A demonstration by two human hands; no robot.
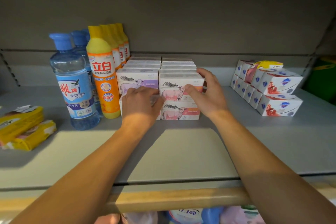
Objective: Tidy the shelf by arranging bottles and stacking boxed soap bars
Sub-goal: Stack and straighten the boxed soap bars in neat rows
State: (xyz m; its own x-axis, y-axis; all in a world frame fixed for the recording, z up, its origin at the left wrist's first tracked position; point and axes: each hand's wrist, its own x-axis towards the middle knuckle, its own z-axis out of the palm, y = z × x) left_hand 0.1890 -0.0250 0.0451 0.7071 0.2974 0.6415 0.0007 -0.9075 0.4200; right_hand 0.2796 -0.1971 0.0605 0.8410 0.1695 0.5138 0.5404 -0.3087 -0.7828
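On the shelf point(181, 152), the right hand point(207, 92) grips the top pink soap box point(179, 85) by front and back; the left hand point(141, 102) curls at its left edge. Light, rigid cardboard likely slides easily, best held by opposite faces.

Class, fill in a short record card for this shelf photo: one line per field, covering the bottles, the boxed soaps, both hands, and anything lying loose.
Bottles: blue-capped bottles and orange bottles stand in rows at shelf left.
Middle soaps: pink sheep boxes and purple sheep boxes, stacked two high.
Right hand: grips the top pink box, thumb on its front, fingers along its right side.
Left hand: rests on the front of the purple stack.
Right soaps: white shield boxes, stacked at an angle.
Loose: yellow packets at far left.
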